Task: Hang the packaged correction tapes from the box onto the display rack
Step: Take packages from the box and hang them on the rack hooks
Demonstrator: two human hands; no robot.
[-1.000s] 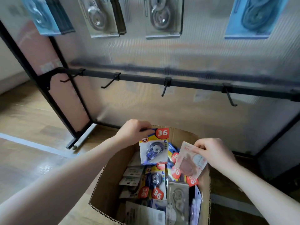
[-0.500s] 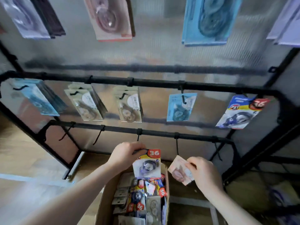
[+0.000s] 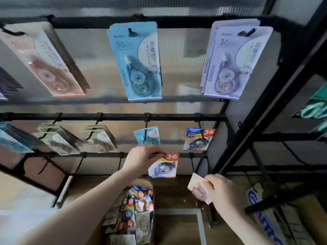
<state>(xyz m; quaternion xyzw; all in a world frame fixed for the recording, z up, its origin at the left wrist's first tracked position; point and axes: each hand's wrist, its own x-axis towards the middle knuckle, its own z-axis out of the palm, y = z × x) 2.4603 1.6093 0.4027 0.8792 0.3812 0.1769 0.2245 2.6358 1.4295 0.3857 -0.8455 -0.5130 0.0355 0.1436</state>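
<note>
**Two packs lifted clear of the box, heading for the rack**

Two packaged tapes are now out of the cardboard box; a second ago both hands were at its mouth. The view has tilted up, so the middle and upper rails of the display rack show.

Left hand: grip pinching the top edge of the yellow-and-blue pack, red "36" roundel at its upper corner, raised to the lowest rail. A matching pack hangs at 1 o'clock from it, on the middle rail. Judgement: that hook is the likely target, and the hang hole must be lined up with the hook tip.

Right hand: grip grasping a pink pack, held low at 5 o'clock, well apart from any hook. A pink stack hangs at 10 o'clock on the top rail.

Materials: flat printed card backs with clear glossy blisters over round tape spools; thin black metal hooks on black bars; ribbed translucent back panel. The box, corrugated, holds many more packs in a loose jumble. Task early to midway, judged by that.
</note>
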